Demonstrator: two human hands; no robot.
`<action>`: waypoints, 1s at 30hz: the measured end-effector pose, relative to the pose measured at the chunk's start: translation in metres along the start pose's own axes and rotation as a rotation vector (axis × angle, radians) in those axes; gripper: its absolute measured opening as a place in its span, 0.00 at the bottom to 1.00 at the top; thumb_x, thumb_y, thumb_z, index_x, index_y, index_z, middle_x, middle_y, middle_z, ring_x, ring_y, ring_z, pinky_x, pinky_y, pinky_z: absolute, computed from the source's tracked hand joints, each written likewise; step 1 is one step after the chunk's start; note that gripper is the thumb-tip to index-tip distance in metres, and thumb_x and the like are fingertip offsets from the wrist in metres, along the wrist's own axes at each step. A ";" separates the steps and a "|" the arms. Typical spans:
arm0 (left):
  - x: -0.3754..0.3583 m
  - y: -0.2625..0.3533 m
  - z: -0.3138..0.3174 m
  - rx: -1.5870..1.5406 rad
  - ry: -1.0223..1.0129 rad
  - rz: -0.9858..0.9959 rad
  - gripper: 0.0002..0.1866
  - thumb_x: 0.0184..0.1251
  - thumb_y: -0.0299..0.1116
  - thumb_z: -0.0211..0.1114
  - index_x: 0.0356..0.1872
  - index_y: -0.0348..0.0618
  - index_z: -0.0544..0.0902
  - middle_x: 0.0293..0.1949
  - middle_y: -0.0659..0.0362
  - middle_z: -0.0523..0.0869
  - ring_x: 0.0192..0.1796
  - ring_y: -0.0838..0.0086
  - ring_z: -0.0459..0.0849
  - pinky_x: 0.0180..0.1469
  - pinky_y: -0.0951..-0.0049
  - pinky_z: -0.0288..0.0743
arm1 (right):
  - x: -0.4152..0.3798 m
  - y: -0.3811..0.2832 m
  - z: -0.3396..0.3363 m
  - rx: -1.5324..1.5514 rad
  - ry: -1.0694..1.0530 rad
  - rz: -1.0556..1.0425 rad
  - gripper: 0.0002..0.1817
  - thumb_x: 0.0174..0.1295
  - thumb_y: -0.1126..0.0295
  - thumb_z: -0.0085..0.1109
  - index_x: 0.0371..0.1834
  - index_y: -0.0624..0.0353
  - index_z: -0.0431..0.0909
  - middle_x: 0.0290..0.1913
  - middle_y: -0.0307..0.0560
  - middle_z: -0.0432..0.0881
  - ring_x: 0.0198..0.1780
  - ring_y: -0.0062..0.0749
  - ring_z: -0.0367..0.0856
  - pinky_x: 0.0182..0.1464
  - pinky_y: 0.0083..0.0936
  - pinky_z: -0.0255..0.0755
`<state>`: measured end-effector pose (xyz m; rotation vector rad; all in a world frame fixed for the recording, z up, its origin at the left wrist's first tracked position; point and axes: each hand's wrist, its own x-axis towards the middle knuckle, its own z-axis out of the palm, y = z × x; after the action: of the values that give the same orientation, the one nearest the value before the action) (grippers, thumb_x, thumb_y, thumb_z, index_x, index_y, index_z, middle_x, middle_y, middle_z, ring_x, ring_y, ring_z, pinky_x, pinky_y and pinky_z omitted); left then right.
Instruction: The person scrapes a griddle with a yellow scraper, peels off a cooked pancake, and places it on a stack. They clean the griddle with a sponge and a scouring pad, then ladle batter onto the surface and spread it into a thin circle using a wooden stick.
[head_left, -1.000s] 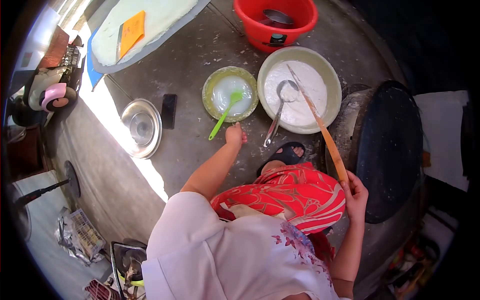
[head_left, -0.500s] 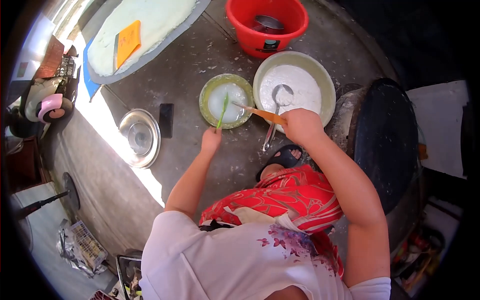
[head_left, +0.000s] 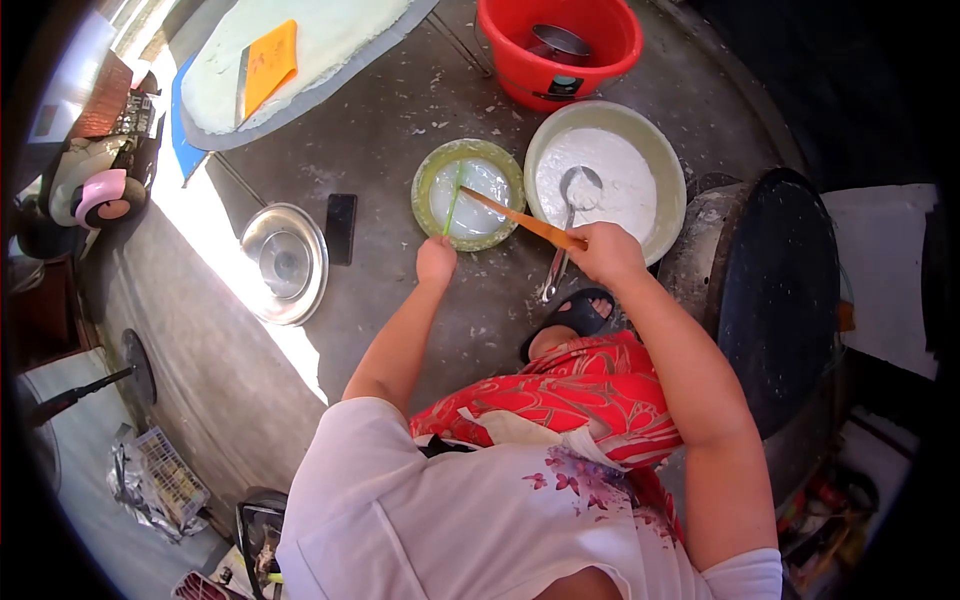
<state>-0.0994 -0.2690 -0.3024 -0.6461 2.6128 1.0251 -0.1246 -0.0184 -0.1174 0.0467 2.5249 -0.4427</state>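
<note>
My left hand [head_left: 436, 262] is closed around the end of a thin light-green scraper [head_left: 453, 208], which shows nearly edge-on over the small bowl. In my right hand [head_left: 610, 254] is a long orange scraper [head_left: 520, 220], its narrow tip meeting the green one above the bowl. Under both tools, the small yellow-green bowl [head_left: 425, 208] holds cloudy whitish liquid. Just right of it stands a larger pale basin [head_left: 672, 190] with thick white batter [head_left: 625, 160]. A metal ladle [head_left: 568, 225] rests in that basin, its handle hanging over the near rim beneath my right hand.
A red bucket [head_left: 510, 60] with a metal pan inside stands behind the basin. Left lie a phone [head_left: 341, 230] and a metal lid [head_left: 262, 255]. A round sheet with white coating bears an orange scraper [head_left: 270, 70]. A large black disc [head_left: 780, 300] leans at right.
The green scraper has turned from face-on to edge-on, and the orange scraper's tip has come against it. The whole view has shifted slightly.
</note>
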 end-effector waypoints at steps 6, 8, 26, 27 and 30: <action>-0.048 0.012 -0.006 -0.063 0.010 0.136 0.13 0.63 0.37 0.51 0.32 0.38 0.79 0.30 0.42 0.80 0.37 0.46 0.77 0.39 0.54 0.70 | 0.002 0.000 -0.002 -0.034 0.001 -0.015 0.16 0.51 0.64 0.53 0.44 0.44 0.80 0.40 0.45 0.81 0.43 0.39 0.78 0.45 0.31 0.72; -0.049 0.008 0.004 -0.127 -0.005 0.182 0.14 0.63 0.37 0.51 0.31 0.36 0.78 0.30 0.42 0.79 0.37 0.45 0.77 0.38 0.54 0.70 | 0.001 0.001 0.005 -0.014 -0.037 0.010 0.17 0.51 0.64 0.53 0.45 0.44 0.79 0.40 0.45 0.81 0.43 0.39 0.78 0.45 0.31 0.72; -0.004 -0.011 0.002 -0.011 0.084 0.083 0.13 0.62 0.36 0.52 0.31 0.35 0.78 0.29 0.41 0.80 0.36 0.46 0.77 0.39 0.53 0.70 | -0.004 0.007 0.010 -0.416 0.211 -0.267 0.14 0.53 0.72 0.48 0.42 0.48 0.76 0.34 0.46 0.75 0.40 0.39 0.76 0.40 0.30 0.74; -0.004 -0.007 -0.001 0.001 0.079 0.041 0.13 0.62 0.36 0.52 0.32 0.35 0.79 0.30 0.42 0.80 0.37 0.46 0.77 0.39 0.53 0.70 | -0.002 0.006 0.008 -0.384 0.120 -0.195 0.13 0.53 0.72 0.49 0.42 0.48 0.76 0.35 0.46 0.75 0.40 0.39 0.76 0.40 0.30 0.73; -0.052 0.016 -0.020 -0.067 -0.004 0.062 0.13 0.63 0.36 0.51 0.33 0.36 0.79 0.30 0.41 0.80 0.37 0.46 0.77 0.39 0.54 0.70 | -0.001 0.006 0.011 -0.358 0.105 -0.171 0.13 0.53 0.71 0.48 0.42 0.47 0.76 0.35 0.47 0.75 0.40 0.39 0.76 0.41 0.31 0.73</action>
<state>-0.0639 -0.2567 -0.2589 -0.5802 2.6206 1.1352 -0.1173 -0.0160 -0.1278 -0.2910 2.6846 -0.0480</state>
